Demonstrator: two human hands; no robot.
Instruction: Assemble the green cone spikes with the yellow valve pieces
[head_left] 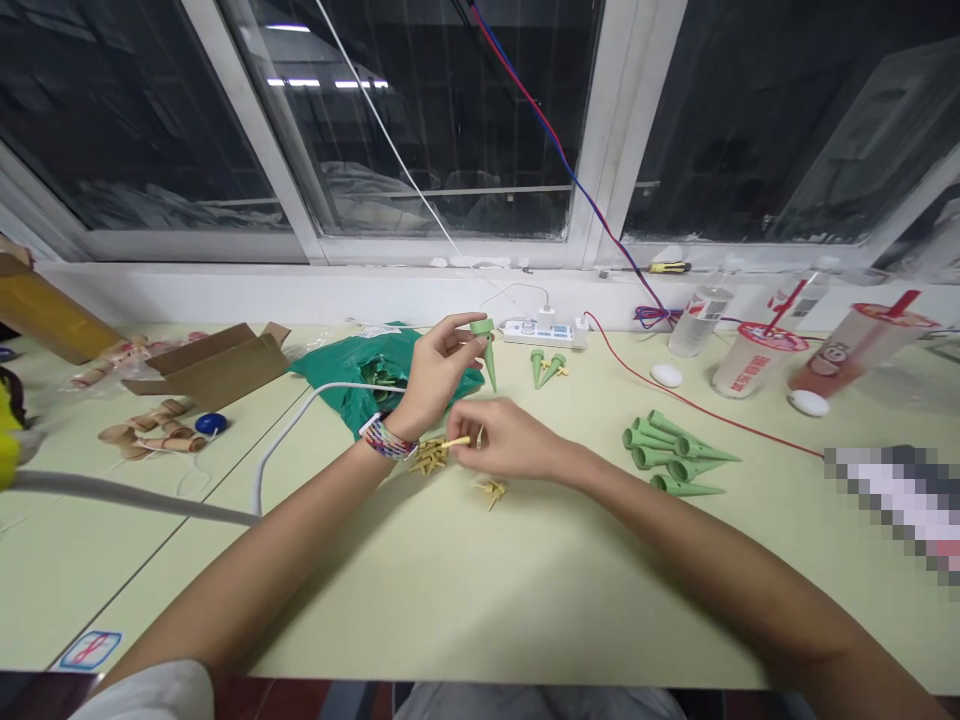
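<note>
My left hand point(435, 372) is raised above the pale green table point(480, 600) and pinches a green cone-shaped spike point(487, 350) by its wide top, tip pointing down. My right hand point(504, 440) rests low on the table and pinches a small yellow peg point(455, 441). A little heap of yellow pegs point(429, 457) lies just left of it, under my left wrist. Another small cluster of yellow pegs point(492, 490) lies in front of the right hand.
A pile of green cones point(675, 455) lies to the right; two more cones point(546, 368) sit by a power strip point(544, 333). A green bag point(375, 375), a cardboard box point(214, 362), wooden pieces point(154, 430), drink cups point(750, 360), a bottle point(697, 320) and cables point(697, 405) surround them.
</note>
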